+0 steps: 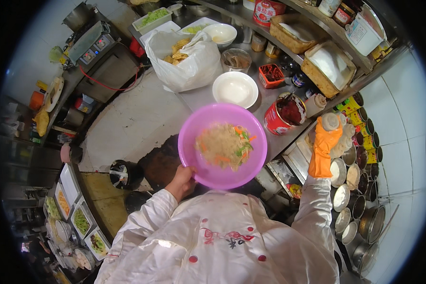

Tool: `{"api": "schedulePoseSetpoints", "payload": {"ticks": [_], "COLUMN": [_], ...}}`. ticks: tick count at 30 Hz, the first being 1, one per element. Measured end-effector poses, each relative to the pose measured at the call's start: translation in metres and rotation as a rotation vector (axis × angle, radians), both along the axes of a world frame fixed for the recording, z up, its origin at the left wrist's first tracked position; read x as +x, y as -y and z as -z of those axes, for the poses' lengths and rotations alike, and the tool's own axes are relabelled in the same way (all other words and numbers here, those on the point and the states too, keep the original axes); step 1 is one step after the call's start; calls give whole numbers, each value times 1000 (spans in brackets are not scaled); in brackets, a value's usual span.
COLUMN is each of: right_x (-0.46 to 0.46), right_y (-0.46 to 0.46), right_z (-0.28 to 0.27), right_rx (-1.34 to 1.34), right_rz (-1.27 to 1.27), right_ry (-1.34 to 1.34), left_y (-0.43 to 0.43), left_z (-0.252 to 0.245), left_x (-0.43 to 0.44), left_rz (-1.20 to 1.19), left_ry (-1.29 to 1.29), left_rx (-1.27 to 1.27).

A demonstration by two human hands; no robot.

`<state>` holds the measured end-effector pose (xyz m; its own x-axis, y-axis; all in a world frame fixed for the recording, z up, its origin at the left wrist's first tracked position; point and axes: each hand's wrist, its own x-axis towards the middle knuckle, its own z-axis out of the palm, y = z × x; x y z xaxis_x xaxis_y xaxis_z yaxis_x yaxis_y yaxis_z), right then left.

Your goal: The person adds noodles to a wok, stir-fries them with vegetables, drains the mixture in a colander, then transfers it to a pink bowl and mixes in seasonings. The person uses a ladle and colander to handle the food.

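Note:
My bare left hand (184, 181) grips the near left rim of a pink plastic basin (257, 167). In the basin lies a pale, shredded food mixture (220, 145) with orange and green strips. Off to the right, my right hand (326, 145), in an orange rubber glove, is closed around a squeeze bottle (330, 121) near other bottles. Just beyond the basin stands a white bowl (235, 89). An opened red tin of dark red sauce (282, 115) is between the basin and my right hand.
A white plastic bag (184, 71) of ridged chips stands on the steel counter (195, 97). Behind the bowl are a red tub of chillies (271, 75) and stained trays (328, 67). Round seasoning containers (338, 172) line the right side. A dark bin (126, 174) stands at the lower left.

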<state>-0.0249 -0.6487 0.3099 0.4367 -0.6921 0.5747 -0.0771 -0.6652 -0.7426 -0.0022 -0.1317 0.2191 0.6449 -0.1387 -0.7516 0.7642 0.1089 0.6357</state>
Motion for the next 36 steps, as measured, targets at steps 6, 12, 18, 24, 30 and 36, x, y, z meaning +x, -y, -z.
{"api": "schedulePoseSetpoints", "payload": {"ticks": [6,12,18,24,30,36], "right_x": [22,48,56,45,38,38], "right_y": [-103,-187,-213,-222,-229,-218], "right_z": [-45,65,66,36,15,11], "right_rx": [-623,-934,-1083,-1111,-1022,-756], "right_rz": [-398,-623,-471,-444,-431,-473], "right_ry": [-641,-1441,-1533,-1593,-1618,-1628], "left_y": [-4,-3,-10,-12,-12,-14], "left_z": [-6,1,9,11,13,22], "left_x": [1,1,0,3,5,12], "left_rz": [108,32,62,106,101,153], "left_ry": [57,14,30,33,18,-106], "left_rx": [-74,-111,-175,-171,-187,-172]}}
